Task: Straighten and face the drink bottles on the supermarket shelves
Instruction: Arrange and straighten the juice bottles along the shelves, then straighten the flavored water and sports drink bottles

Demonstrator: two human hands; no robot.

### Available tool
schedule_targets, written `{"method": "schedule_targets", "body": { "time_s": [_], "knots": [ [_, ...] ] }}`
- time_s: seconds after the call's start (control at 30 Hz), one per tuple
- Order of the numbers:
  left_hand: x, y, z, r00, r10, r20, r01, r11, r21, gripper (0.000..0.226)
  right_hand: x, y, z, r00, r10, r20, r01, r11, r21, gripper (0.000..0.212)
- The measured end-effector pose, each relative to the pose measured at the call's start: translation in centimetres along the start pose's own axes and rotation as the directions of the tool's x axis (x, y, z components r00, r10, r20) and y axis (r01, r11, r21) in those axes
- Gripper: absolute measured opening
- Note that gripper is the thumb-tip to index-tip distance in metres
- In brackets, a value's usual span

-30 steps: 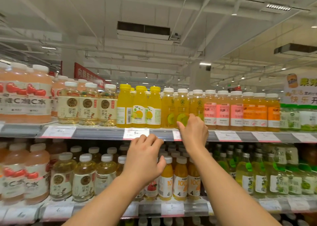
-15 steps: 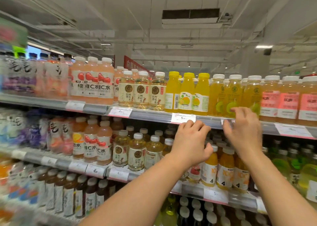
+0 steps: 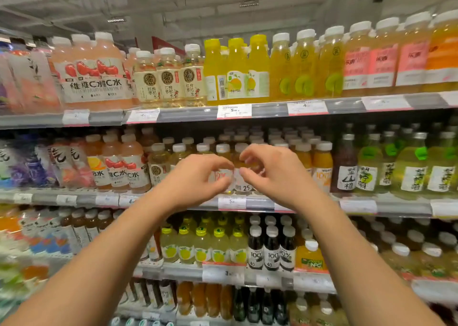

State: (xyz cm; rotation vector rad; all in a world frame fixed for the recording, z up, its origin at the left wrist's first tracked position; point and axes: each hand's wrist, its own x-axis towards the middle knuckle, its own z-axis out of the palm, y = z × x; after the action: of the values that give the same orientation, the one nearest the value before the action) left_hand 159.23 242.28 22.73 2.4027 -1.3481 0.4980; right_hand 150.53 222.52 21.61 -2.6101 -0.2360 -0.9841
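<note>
While my left hand (image 3: pixel 198 177) and right hand (image 3: pixel 275 174) hover half-curled and empty, 2 orange bottles (image 3: pixel 238 174) await facing.

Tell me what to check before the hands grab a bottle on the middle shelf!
1. Both hands free: ok. The left hand and right hand hold nothing, fingers curled.
2. Hands at the right shelf: ok. They are level with the orange juice bottles on the second shelf.
3. Target label facing front: cannot tell. The hands cover most of the bottle between them.
4. Neighbour bottles upright: ok. The orange juice bottles beside it stand straight.
5. Top shelf faced: not ok. One yellow bottle shows its barcode side.
6. Picture sharp enough: not ok, edges are blurred.
</note>
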Motion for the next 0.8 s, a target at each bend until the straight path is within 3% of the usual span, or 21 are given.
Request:
{"method": "schedule_targets", "body": {
  "time_s": [0.17,0.27,0.63,0.8],
  "knots": [
    [-8.2,-2.7,-2.3,0.977,-0.085,0.196,0.142,0.944,-0.298,0.031,-2.9,-3.6,3.0,0.942,0.026,0.335,-0.092,0.979,0.181,0.035],
    [-13.6,-3.6,-2.5,0.965,-0.163,0.204,0.230,0.900,-0.371,0.033,-5.1,-6.8,5.3,0.882,0.006,0.472,-0.125,0.967,0.222,0.039],
    [-33.9,-8.5,-6.3,0.903,-0.415,0.112,0.422,0.805,-0.416,0.034,-9.9,-21.3,14.0,0.852,0.029,0.523,-0.166,0.962,0.216,0.036],
    [-43.3,-12.1,-8.6,0.850,-0.503,0.157,0.520,0.752,-0.406,0.027,-12.3,-28.9,19.0,0.821,0.046,0.569,-0.172,0.970,0.169,0.037]
  ]
}}
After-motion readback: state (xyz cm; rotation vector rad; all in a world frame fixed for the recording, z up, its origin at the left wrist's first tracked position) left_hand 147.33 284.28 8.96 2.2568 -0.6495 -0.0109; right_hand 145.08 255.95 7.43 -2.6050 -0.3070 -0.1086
